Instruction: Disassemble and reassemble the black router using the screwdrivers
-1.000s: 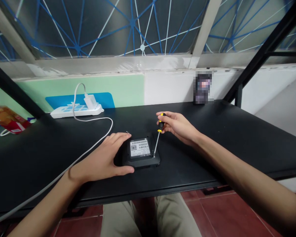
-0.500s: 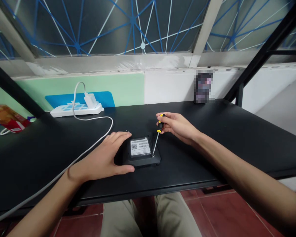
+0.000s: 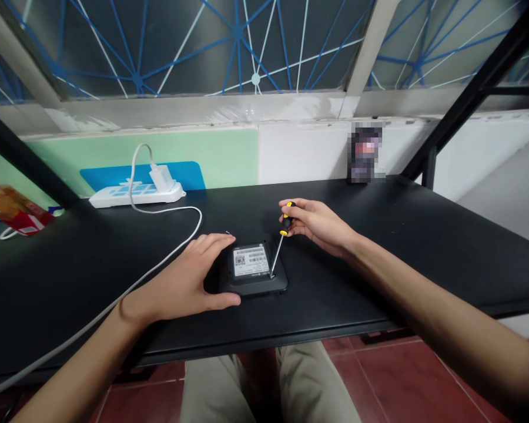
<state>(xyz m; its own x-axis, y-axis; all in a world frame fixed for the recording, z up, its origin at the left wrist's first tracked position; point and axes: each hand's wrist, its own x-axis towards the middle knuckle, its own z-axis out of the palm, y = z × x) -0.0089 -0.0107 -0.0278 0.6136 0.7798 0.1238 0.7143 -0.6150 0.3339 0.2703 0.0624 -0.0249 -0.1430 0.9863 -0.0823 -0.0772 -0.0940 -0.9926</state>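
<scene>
A flat black device (image 3: 255,285) with a rounded edge lies on the desk, its white label (image 3: 251,259) with a QR code facing up. My left hand (image 3: 198,273) braces its left side, thumb along the front edge and fingers at the back. In my right hand (image 3: 311,223) is a screwdriver (image 3: 286,223) with a black and yellow handle, gripped between thumb and fingers. Its metal shaft slants down to the left, and the tip meets the device near the label's front right corner. Whether a screw sits under the tip cannot be made out.
A white power strip (image 3: 110,197) with a plugged-in charger (image 3: 162,179) stands at the back left. Its white cable (image 3: 167,258) runs across the desk past my left arm. A red and orange packet (image 3: 15,210) lies far left. A blurred-out dark object (image 3: 364,155) leans against the back wall.
The screwdriver's tip has shifted slightly left and back on the device, toward the label's corner. My left hand stays in place.
</scene>
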